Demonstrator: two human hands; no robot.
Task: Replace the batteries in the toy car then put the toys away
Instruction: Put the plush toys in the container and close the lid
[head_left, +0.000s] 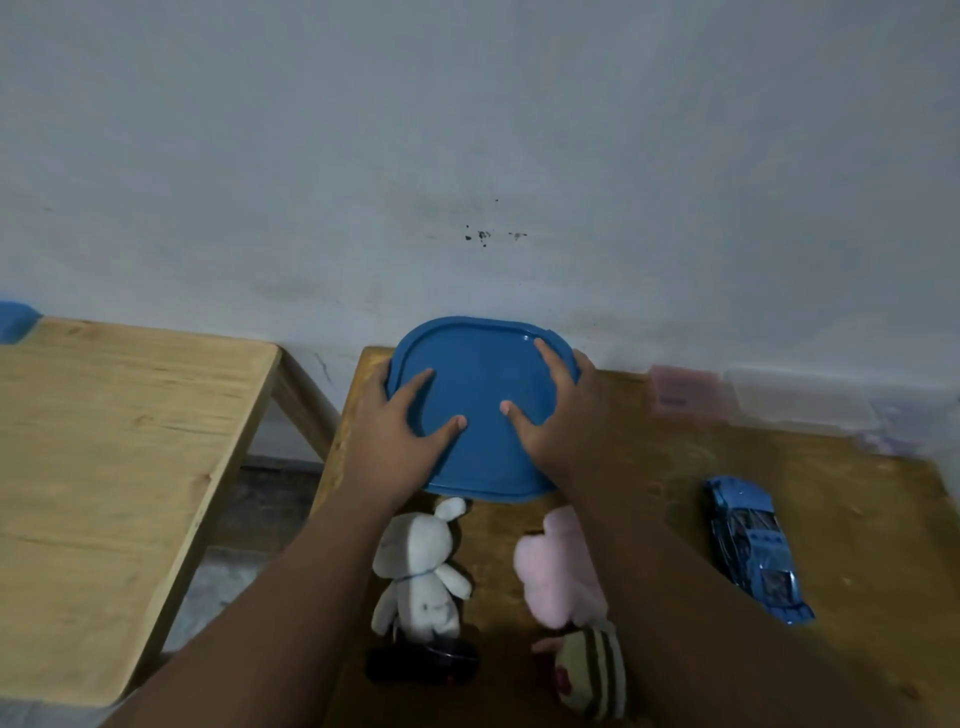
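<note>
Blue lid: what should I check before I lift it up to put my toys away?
1. Left hand and right hand both hold the blue lid: ok.
2. Box under the lid: cannot tell, hidden.
3. Toy car has new batteries: cannot tell.
4. Toy car put away: not ok, it lies on the table.
5. White bunny, pink plush and striped toy put away: not ok, all lie on the table.

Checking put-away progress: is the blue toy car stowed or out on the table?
Out: the blue toy car lies on the table, right of the blue lid.
</note>
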